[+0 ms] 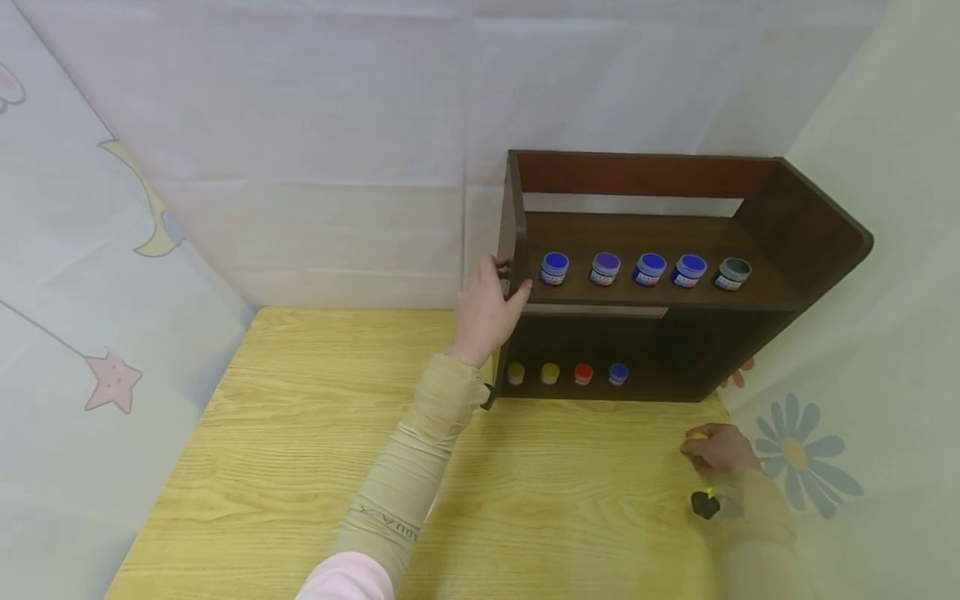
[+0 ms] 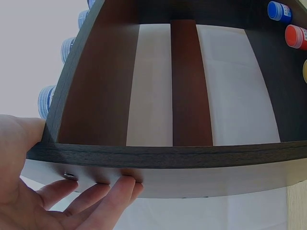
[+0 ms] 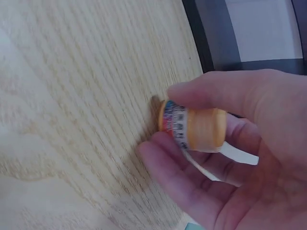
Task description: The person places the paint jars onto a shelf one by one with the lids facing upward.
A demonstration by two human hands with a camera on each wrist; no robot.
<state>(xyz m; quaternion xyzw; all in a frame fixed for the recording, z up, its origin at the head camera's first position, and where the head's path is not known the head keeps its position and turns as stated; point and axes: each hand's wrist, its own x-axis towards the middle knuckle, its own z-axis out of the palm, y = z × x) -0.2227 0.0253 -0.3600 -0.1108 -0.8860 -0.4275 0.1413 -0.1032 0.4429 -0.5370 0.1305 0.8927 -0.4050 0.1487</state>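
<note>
A dark brown two-tier shelf (image 1: 652, 307) stands on the wooden table. My left hand (image 1: 483, 310) grips the edge of its left side panel (image 2: 158, 155), thumb at the front and fingertips against the outer face. At the table's right, my right hand (image 1: 720, 447) holds a small orange paint jar (image 3: 194, 127) between thumb and fingers, close to the tabletop. Several paint jars with blue, purple and dark lids, among them a purple-lidded jar (image 1: 604, 268), line the upper tier. Below stand yellowish jars, a red jar (image 1: 583, 373) and a blue jar (image 1: 618, 374).
The wood-grain table (image 1: 315, 450) reaches left and forward of the shelf. Behind it hangs a pale creased sheet (image 1: 315, 150). A wall covering with a blue flower (image 1: 806, 454) borders the right side, close to my right hand.
</note>
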